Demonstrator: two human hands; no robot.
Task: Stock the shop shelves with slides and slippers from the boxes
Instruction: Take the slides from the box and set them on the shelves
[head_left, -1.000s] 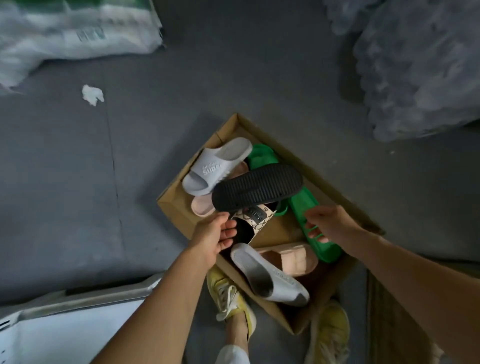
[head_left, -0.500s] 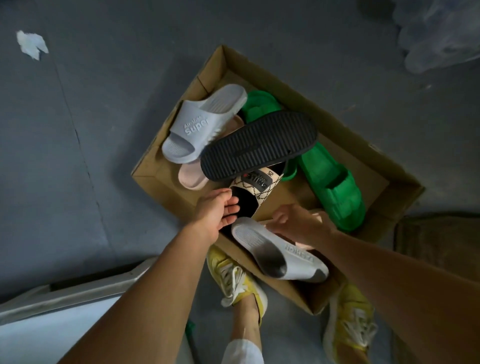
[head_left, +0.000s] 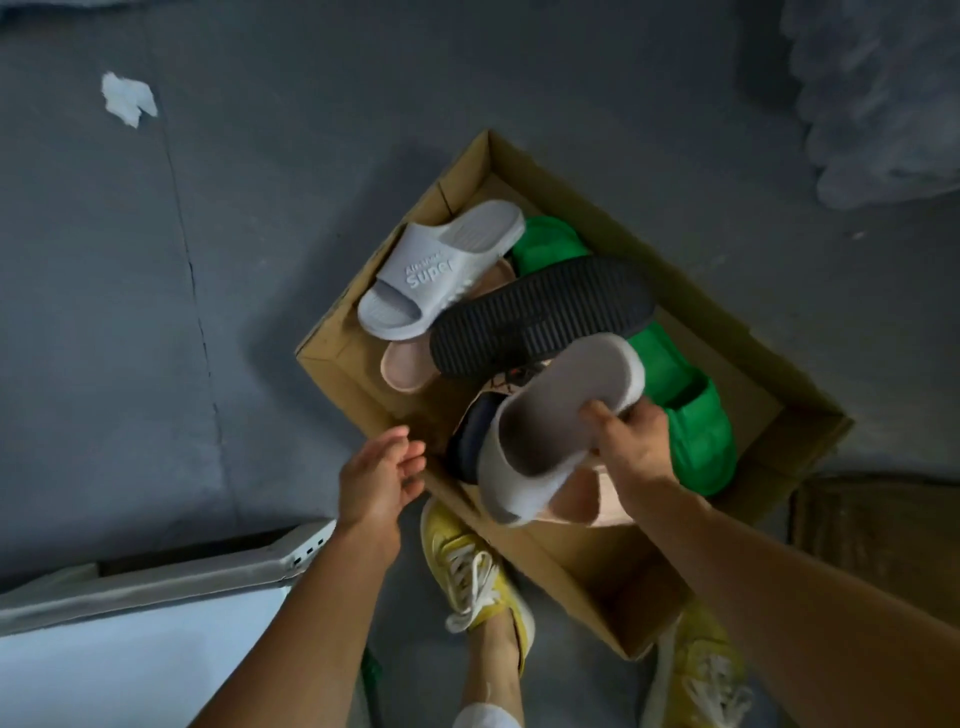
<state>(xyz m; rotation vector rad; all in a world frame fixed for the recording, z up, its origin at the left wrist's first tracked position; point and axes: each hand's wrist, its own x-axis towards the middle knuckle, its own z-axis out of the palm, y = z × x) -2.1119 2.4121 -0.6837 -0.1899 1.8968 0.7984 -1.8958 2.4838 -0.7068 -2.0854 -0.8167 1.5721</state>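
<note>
An open cardboard box (head_left: 337, 358) on the grey floor holds several slides. My right hand (head_left: 631, 447) grips a light grey slide (head_left: 550, 421) by its side edge and holds it lifted above the box. My left hand (head_left: 379, 475) hovers empty at the box's near-left rim, fingers relaxed. In the box lie a grey "Super" slide (head_left: 441, 270), an upturned black-soled slide (head_left: 540, 312), green slides (head_left: 691, 415), a pink slide (head_left: 405, 366) and a peach slide (head_left: 587, 501) under the lifted one.
A white metal shelf edge (head_left: 156, 582) is at the lower left. My feet in yellow sneakers (head_left: 472, 571) stand against the box. A scrap of paper (head_left: 127, 98) lies on the floor; plastic-wrapped bundles (head_left: 883, 93) sit at the top right. A second box (head_left: 878, 540) is at right.
My right hand moved from the green slide to the light grey slide, took hold of it and raised it. My left hand let go of the patterned slide and drew back.
</note>
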